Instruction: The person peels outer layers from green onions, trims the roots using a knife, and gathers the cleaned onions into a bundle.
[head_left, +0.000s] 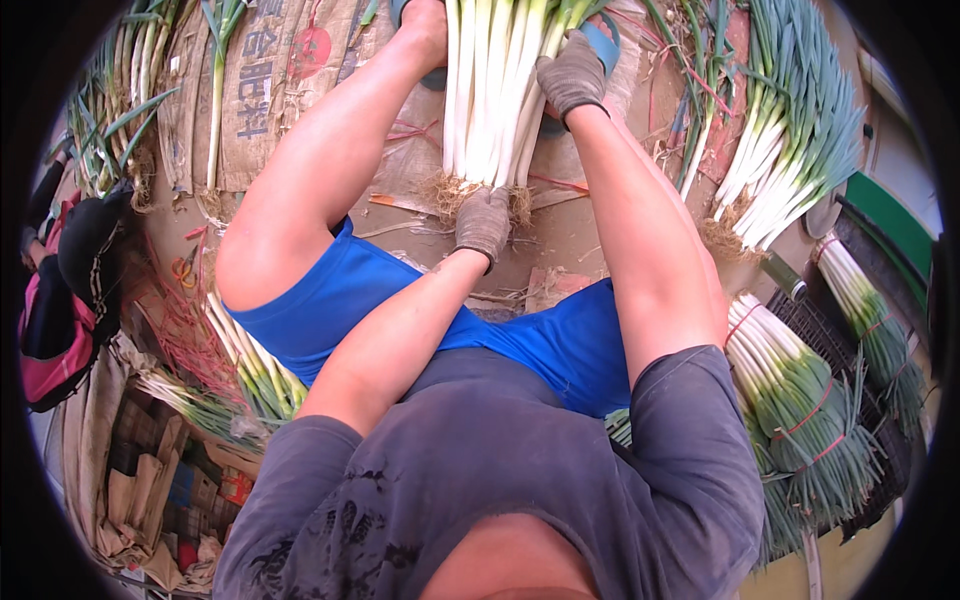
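Observation:
A thick bunch of long green onions (491, 97) lies between my feet, white stalks towards me and roots nearest. My left hand (482, 225), in a grey-brown knit glove, is closed around root ends at the bunch's lower middle. Higher up, my right hand (574, 73), gloved alike, grips stalks along the right side. The upper leaves run out of the picture, and the fingers are partly hidden by the backs of the gloves.
Loose green onions (795, 127) lie at right, above tied bundles (795, 397) on a black crate. Orange-handled scissors (182, 271) and red ties (180, 337) are at left. Printed sacks (262, 90) cover the ground. Another person (67, 292) is at the far left.

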